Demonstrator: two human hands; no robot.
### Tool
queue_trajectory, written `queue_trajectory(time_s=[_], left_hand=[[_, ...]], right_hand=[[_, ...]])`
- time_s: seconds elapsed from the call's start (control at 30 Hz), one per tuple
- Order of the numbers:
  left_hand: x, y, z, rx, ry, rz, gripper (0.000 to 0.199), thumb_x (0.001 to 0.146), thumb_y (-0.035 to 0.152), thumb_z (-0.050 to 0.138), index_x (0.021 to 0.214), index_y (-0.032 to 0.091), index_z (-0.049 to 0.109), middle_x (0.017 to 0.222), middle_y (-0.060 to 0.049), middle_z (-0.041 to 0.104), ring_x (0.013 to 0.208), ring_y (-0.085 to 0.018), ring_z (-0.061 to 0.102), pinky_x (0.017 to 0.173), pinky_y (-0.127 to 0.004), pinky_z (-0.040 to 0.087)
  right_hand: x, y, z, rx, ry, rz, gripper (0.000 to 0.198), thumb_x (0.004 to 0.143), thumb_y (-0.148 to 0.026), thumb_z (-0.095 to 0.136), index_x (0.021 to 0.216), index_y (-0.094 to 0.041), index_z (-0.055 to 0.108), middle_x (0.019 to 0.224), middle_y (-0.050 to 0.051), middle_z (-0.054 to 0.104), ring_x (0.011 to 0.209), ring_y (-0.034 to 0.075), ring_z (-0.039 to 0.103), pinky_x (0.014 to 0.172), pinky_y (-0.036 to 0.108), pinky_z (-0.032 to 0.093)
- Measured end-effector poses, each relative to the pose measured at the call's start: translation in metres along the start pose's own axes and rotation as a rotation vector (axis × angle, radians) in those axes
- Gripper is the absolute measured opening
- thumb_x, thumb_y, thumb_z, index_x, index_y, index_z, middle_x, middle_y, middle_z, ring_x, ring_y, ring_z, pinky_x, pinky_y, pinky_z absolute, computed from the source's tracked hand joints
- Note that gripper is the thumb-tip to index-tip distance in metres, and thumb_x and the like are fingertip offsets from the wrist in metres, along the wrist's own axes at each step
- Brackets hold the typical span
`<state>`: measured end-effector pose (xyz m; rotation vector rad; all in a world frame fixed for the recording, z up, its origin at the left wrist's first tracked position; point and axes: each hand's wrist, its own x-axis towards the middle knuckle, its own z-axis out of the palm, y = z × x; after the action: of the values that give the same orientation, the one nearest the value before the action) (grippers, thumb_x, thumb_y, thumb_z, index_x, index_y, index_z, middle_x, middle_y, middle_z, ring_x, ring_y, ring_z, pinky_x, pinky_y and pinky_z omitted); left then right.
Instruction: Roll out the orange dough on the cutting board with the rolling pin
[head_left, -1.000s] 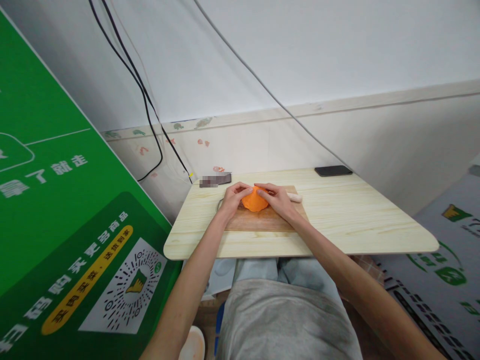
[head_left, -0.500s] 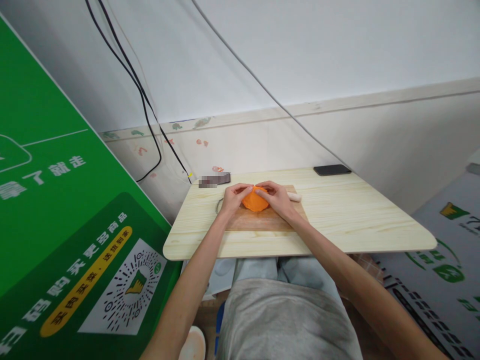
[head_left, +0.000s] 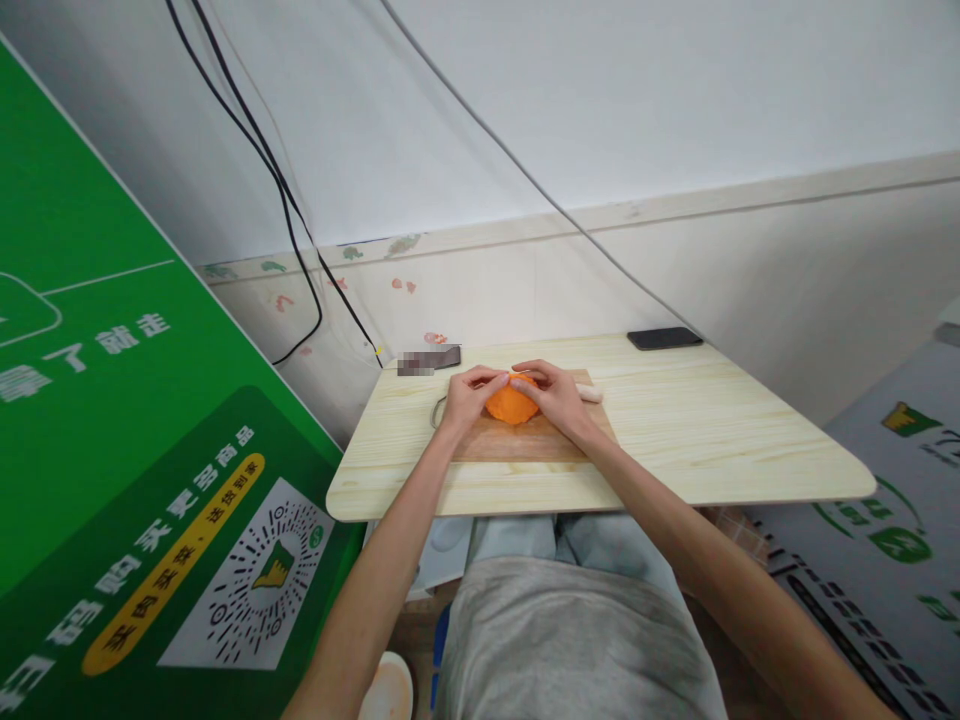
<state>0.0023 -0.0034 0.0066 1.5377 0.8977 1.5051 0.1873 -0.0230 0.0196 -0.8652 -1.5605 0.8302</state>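
An orange piece of dough (head_left: 513, 406), soft and with a wavy lower edge, is held between my two hands just above a wooden board (head_left: 521, 446). My left hand (head_left: 469, 396) pinches its upper left edge. On the other side, my right hand (head_left: 553, 394) grips the upper right edge, thumb in front and fingers behind. The thumbs nearly meet at the top. Past my right hand sticks out a pale wooden handle (head_left: 591, 394); whatever it belongs to is hidden. A thin metal loop (head_left: 436, 412) shows left of my left hand.
The light wood table (head_left: 712, 440) stands against the wall. A black phone (head_left: 664, 339) lies at its back right, and a dark, partly blurred-out object (head_left: 450, 356) at its back left. A green panel (head_left: 187, 420) rises on the left. Cables (head_left: 285, 190) hang along the wall.
The dough has shifted very slightly between my fingers, and my right fingers are a little more raised. Both hands still hold it in nearly the same place.
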Motion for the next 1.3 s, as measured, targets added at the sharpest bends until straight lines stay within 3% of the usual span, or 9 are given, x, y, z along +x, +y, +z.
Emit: queue_trajectory(time_s=[0.3,0.53,0.73,0.87,1.07,1.3], left_hand=[[0.0002,0.0001,0.0032,-0.047,0.048,-0.036,0.027,0.075,0.043,0.087,0.080,0.017,0.081,0.083,-0.006,0.077,0.079,-0.019,0.067,0.077,-0.031,0.052],[0.0029,-0.0015,-0.0002,-0.144,0.170,-0.092,0.032,0.071,0.044,0.089,0.083,0.017,0.078,0.083,-0.005,0.076,0.078,-0.018,0.066,0.076,-0.031,0.052],[0.0013,-0.0002,0.0013,-0.111,0.116,-0.037,0.033,0.074,0.045,0.088,0.094,0.020,0.079,0.087,-0.005,0.077,0.082,-0.018,0.069,0.079,-0.030,0.054],[-0.0005,0.0027,0.0034,-0.090,0.105,-0.037,0.033,0.074,0.047,0.089,0.088,0.019,0.080,0.090,-0.007,0.079,0.086,-0.021,0.071,0.083,-0.033,0.055],[-0.0007,0.0027,0.0041,-0.072,0.107,-0.050,0.035,0.072,0.048,0.090,0.086,0.018,0.080,0.088,-0.007,0.079,0.085,-0.021,0.070,0.084,-0.035,0.055],[-0.0020,0.0014,0.0031,-0.077,0.033,-0.079,0.033,0.072,0.046,0.090,0.086,0.018,0.081,0.088,-0.007,0.080,0.083,-0.020,0.070,0.083,-0.034,0.056]], right_hand=[[-0.0012,-0.0006,0.0031,0.003,-0.008,-0.006,0.036,0.083,-0.053,0.082,0.103,-0.023,0.077,0.104,0.007,0.081,0.098,0.025,0.075,0.091,0.039,0.061],[0.0020,0.0053,0.0025,0.021,0.047,0.006,0.039,0.086,-0.057,0.077,0.104,-0.023,0.077,0.103,0.008,0.080,0.094,0.024,0.074,0.089,0.039,0.061],[0.0017,0.0048,0.0012,0.007,0.072,0.009,0.036,0.088,-0.053,0.076,0.108,-0.023,0.081,0.110,0.008,0.081,0.098,0.025,0.074,0.095,0.041,0.059],[0.0002,0.0024,0.0011,0.048,0.055,0.058,0.040,0.086,-0.051,0.078,0.115,-0.023,0.080,0.103,0.007,0.082,0.093,0.025,0.074,0.088,0.040,0.060],[0.0030,0.0021,0.0000,0.091,0.094,0.063,0.029,0.084,-0.049,0.079,0.090,-0.021,0.079,0.095,0.007,0.080,0.092,0.024,0.074,0.089,0.038,0.059],[0.0016,0.0028,0.0004,0.016,0.064,0.029,0.030,0.088,-0.050,0.073,0.091,-0.021,0.079,0.095,0.007,0.081,0.092,0.025,0.073,0.090,0.039,0.059]])
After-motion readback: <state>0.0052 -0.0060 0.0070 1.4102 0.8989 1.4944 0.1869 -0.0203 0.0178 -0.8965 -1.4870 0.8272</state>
